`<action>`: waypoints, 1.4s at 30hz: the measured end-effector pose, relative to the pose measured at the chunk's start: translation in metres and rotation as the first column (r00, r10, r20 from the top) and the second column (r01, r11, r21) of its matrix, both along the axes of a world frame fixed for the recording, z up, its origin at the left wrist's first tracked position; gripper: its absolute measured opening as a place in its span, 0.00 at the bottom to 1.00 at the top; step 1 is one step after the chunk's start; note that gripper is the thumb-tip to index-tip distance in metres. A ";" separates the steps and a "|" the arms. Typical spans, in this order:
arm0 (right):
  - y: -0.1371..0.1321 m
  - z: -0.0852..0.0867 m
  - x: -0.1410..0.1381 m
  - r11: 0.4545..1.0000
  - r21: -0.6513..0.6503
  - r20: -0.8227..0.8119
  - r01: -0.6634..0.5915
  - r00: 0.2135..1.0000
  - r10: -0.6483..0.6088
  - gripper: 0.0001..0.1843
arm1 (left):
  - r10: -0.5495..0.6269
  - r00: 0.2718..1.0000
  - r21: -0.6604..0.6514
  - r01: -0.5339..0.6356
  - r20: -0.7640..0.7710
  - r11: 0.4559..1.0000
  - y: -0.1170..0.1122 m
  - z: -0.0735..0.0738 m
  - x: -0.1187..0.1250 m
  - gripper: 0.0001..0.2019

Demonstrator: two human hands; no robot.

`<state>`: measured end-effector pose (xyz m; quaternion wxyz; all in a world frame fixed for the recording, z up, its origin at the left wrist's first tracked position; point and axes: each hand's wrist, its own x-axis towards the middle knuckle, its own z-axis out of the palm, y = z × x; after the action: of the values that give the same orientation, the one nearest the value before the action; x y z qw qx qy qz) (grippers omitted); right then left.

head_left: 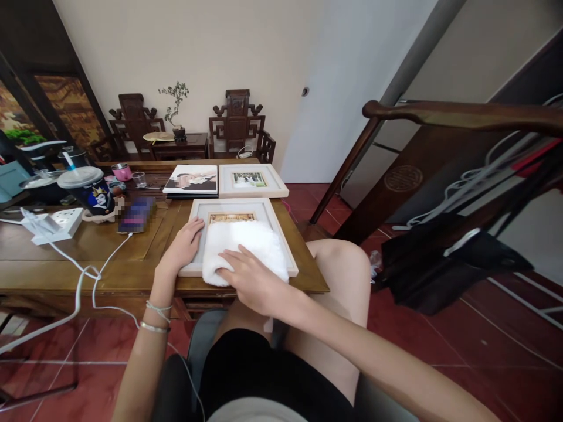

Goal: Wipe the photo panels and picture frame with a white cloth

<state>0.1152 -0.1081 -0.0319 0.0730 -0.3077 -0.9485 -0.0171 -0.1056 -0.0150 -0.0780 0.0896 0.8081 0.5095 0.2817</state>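
Note:
A light wooden picture frame (288, 258) lies flat at the table's front corner, with a small brown printed picture (231, 217) partly showing inside it. My left hand (185, 241) holds the frame's left side, its fingers bent over the rim. Folded white fluffy cloth (259, 237) covers much of the frame's middle and lower part. On top of this cloth is my right hand (248, 275), gripping it at the fold with the thumb tucked in at the near edge; the thumb's tip is hidden.
Behind lie a second frame (281, 189) and a photo panel (193, 177) on a dark one. To the left are a phone (135, 215) on a charging cable, a lidded cup (94, 190) and a power strip (65, 224). A wooden chair (373, 193) stands at the right.

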 end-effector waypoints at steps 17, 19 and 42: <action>0.004 0.004 0.011 0.999 -0.054 -0.041 -0.008 0.999 0.006 0.26 | -0.005 0.998 0.013 0.005 -0.058 1.000 0.001 -0.002 -0.001 0.23; 0.008 0.002 0.002 0.999 -0.041 -0.056 -0.033 0.998 0.030 0.25 | -0.011 0.998 0.011 0.011 -0.056 1.000 0.001 -0.002 -0.002 0.22; 0.074 0.023 0.091 0.847 0.221 -0.123 0.483 0.875 -0.467 0.27 | -0.029 0.999 -0.045 0.029 -0.020 0.999 0.001 -0.002 -0.004 0.24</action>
<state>0.2058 -0.0338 -0.0087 0.1344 -0.5219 -0.8304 -0.1414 -0.1091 -0.0143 -0.0799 0.1067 0.8160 0.5049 0.2606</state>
